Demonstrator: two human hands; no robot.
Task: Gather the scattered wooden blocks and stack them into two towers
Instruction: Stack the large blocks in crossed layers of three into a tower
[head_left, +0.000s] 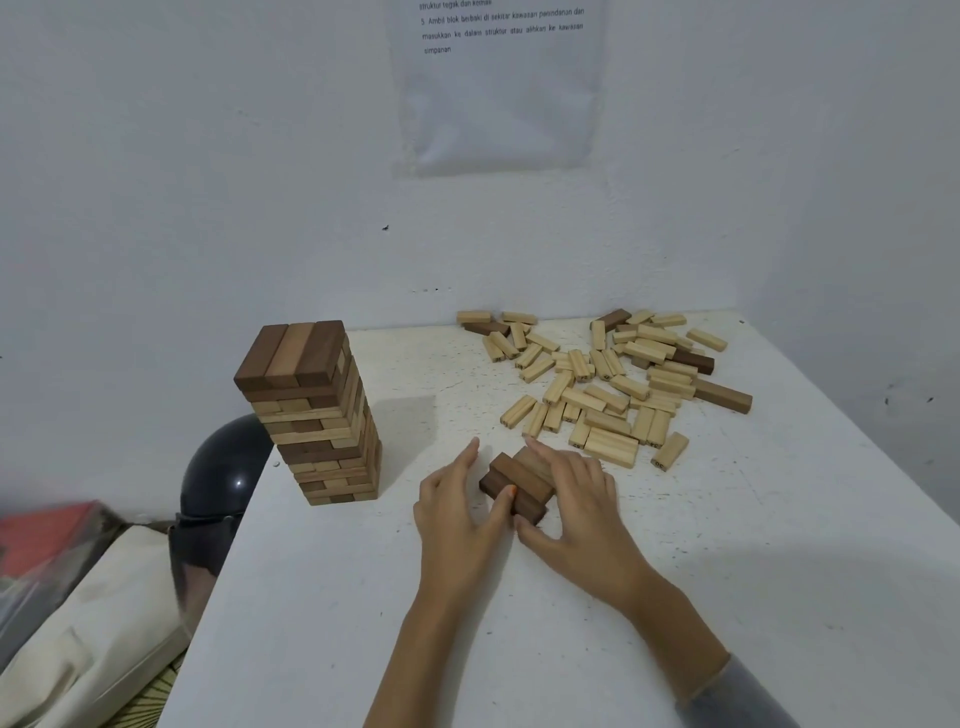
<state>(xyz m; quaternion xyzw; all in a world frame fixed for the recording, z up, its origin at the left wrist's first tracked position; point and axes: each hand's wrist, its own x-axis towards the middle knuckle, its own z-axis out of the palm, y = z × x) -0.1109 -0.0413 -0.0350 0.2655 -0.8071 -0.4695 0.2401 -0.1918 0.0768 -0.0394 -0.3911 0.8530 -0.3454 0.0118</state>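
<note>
Has first tower (311, 415) up. Squares second tower's base (525, 480), left grip (457, 506) and right grip (582, 499) flat, clasping nothing. Leaves scattered blocks (608, 374) pending.

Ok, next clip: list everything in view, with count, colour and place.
table: one, white, speckled, fills the lower frame.
tall tower: one, mixed pale and dark brown, near the table's left edge.
small stack: one, mostly dark brown, table middle.
loose blocks: many, mostly pale, a few dark brown, scattered at the table's far right.
printed sheet: one, white, on the wall.
round object: one, black, left of the table.
cloth: one, beige, lower left.
left hand: touches the small stack's left side.
right hand: rests on the small stack.
</note>
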